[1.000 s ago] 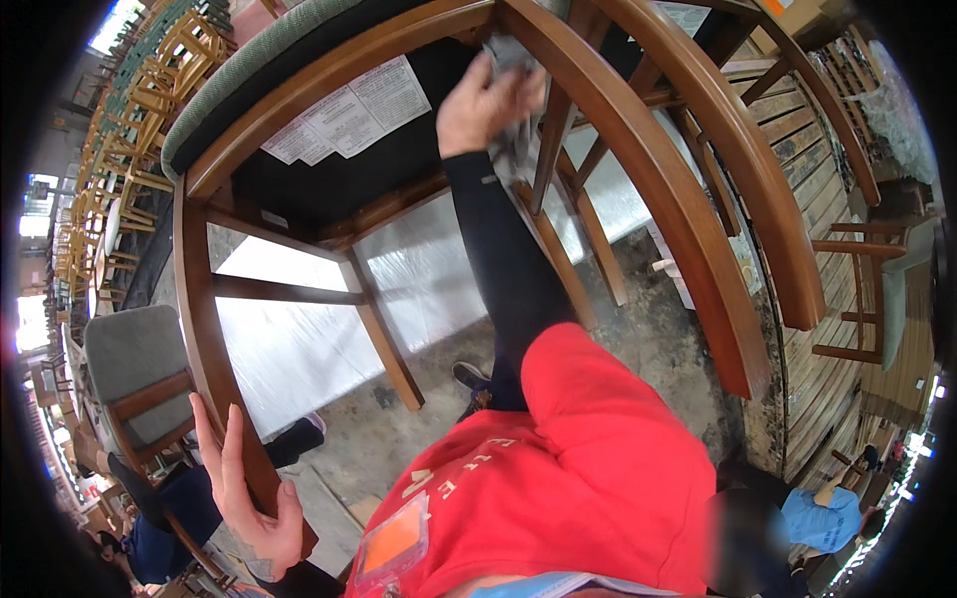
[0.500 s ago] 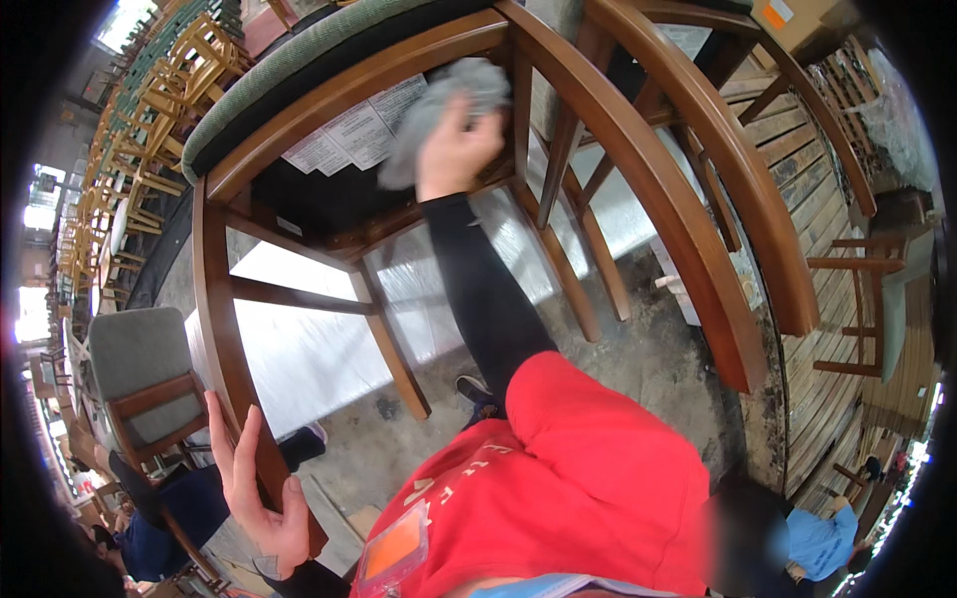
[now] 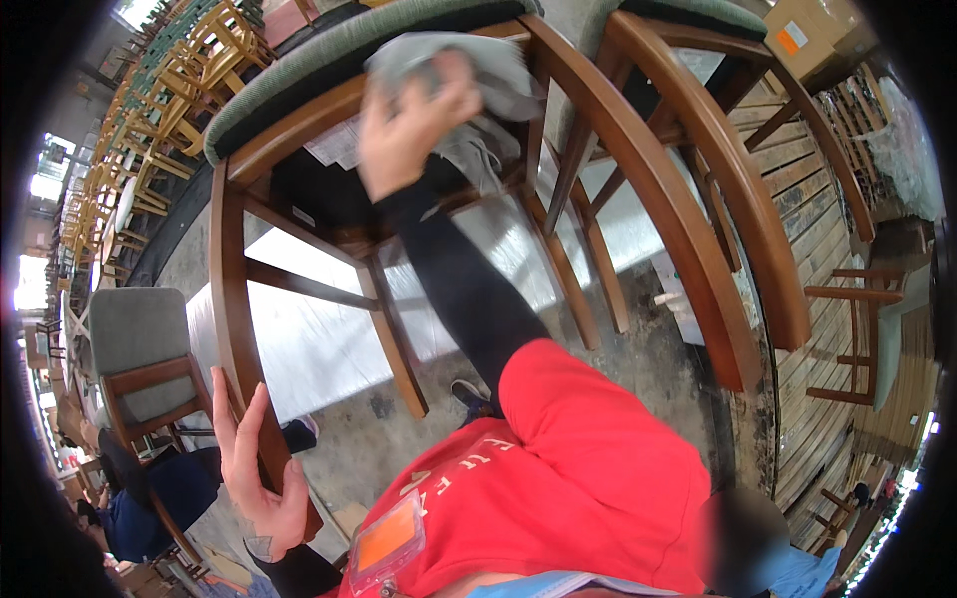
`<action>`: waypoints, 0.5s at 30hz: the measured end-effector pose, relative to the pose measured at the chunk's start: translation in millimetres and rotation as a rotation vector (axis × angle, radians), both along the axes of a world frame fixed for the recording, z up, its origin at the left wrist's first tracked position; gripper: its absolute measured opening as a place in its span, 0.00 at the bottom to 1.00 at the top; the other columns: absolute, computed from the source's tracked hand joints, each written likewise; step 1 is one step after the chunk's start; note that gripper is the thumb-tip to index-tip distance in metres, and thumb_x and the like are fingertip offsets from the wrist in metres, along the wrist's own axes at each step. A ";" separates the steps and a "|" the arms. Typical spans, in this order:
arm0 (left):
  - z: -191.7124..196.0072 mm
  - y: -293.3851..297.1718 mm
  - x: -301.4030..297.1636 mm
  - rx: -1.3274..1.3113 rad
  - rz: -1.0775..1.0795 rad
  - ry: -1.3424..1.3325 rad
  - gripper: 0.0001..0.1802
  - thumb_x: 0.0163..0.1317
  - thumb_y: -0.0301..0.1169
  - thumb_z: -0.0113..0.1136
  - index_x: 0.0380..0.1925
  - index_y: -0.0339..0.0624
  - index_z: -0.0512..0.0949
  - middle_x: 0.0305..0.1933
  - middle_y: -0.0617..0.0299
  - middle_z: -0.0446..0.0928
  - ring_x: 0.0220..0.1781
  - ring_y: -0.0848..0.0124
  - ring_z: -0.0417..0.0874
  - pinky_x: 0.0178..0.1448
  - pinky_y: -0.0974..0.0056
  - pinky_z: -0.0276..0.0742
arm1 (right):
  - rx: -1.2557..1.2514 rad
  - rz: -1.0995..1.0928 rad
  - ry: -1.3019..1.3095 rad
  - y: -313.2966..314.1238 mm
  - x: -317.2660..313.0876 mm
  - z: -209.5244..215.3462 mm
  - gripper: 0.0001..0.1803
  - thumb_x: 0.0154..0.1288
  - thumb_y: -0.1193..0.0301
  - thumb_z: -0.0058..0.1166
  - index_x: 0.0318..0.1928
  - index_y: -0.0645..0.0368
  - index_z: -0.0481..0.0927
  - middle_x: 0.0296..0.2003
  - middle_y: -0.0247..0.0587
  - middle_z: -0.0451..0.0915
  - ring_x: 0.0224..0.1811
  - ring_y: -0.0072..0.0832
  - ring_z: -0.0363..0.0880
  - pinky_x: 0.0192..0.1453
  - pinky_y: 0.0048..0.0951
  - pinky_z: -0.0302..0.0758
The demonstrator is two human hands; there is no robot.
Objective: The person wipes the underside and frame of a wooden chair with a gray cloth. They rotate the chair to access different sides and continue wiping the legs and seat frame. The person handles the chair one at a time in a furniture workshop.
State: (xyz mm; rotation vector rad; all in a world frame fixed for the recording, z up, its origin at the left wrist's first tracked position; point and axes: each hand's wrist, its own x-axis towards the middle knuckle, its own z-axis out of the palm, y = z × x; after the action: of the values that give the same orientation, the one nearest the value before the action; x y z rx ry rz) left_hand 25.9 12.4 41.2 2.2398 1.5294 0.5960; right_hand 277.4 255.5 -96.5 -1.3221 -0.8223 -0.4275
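Note:
A brown wooden chair point(image 3: 231, 289) is tipped so its dark seat underside faces me, with a green-grey padded seat edge point(image 3: 299, 75) at the top. My right hand point(image 3: 414, 125), bent at the fingers, presses a grey cloth point(image 3: 503, 75) against the wooden rail below the padding. Part of the cloth hangs down over the underside and hides some of the white paper labels point(image 3: 334, 147) there. At lower left, my left hand point(image 3: 261, 473) rests against a chair leg, its fingers stretched out and the thumb apart.
A similar wooden chair point(image 3: 713, 169) stands close on the right. Beyond it are slatted wooden boards point(image 3: 812, 209), another chair point(image 3: 872, 329) and a cardboard box point(image 3: 802, 45). At left are a grey-backed chair point(image 3: 140, 334), a person in dark blue point(image 3: 164, 513) and rows of chair frames point(image 3: 164, 125).
My right hand has moved the cloth up and left, from the seat's underside onto the rail by the padding. The left hand stays at the leg; the view has shifted slightly.

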 end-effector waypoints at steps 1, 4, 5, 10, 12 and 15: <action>-1.1 1.2 0.2 0.006 0.000 -0.014 0.43 0.39 0.20 0.50 0.64 0.37 0.78 0.80 0.36 0.59 0.82 0.39 0.57 0.82 0.44 0.53 | -0.071 0.147 -0.140 -6.9 -21.8 -5.4 0.13 0.53 0.73 0.65 0.41 0.62 0.84 0.63 0.54 0.70 0.65 0.54 0.59 0.70 0.52 0.58; 1.7 -1.6 -5.5 -0.006 -0.002 0.003 0.42 0.39 0.18 0.50 0.64 0.37 0.77 0.80 0.37 0.58 0.82 0.40 0.57 0.81 0.46 0.54 | -0.065 0.442 -0.481 -14.8 -48.9 -14.3 0.16 0.56 0.72 0.61 0.47 0.52 0.86 0.53 0.41 0.80 0.43 0.42 0.76 0.49 0.44 0.75; 2.3 -3.5 -6.1 -0.020 0.013 -0.005 0.42 0.40 0.17 0.50 0.64 0.37 0.77 0.80 0.37 0.58 0.82 0.40 0.58 0.81 0.47 0.55 | -0.111 0.530 -0.512 -16.1 -36.3 -15.8 0.17 0.58 0.71 0.62 0.50 0.52 0.86 0.46 0.42 0.84 0.32 0.39 0.80 0.38 0.41 0.79; 9.8 -5.7 3.9 -0.023 0.042 0.060 0.41 0.43 0.16 0.52 0.65 0.38 0.76 0.81 0.37 0.55 0.78 0.39 0.64 0.75 0.52 0.66 | -0.317 -0.092 -0.346 -10.9 82.2 8.0 0.16 0.69 0.59 0.56 0.44 0.59 0.82 0.35 0.49 0.81 0.43 0.48 0.81 0.49 0.55 0.73; 10.0 -1.1 4.9 -0.018 0.009 0.051 0.41 0.43 0.16 0.53 0.65 0.38 0.77 0.81 0.36 0.55 0.75 0.37 0.69 0.70 0.52 0.72 | -0.120 -0.242 -0.384 7.8 74.2 0.4 0.20 0.68 0.56 0.57 0.42 0.64 0.81 0.48 0.55 0.79 0.66 0.56 0.69 0.72 0.68 0.50; 5.7 -2.7 0.5 -0.006 0.029 0.042 0.40 0.43 0.16 0.53 0.65 0.38 0.77 0.81 0.35 0.56 0.76 0.37 0.68 0.71 0.52 0.71 | -0.052 0.166 -0.599 13.0 -35.8 -15.7 0.13 0.52 0.62 0.60 0.32 0.59 0.83 0.44 0.52 0.80 0.62 0.51 0.73 0.72 0.63 0.57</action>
State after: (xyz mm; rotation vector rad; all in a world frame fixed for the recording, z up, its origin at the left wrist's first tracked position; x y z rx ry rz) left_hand 26.4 9.7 46.9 2.2426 1.5840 0.5546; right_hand 241.6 268.6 -112.2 -1.1701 -1.4375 -0.6873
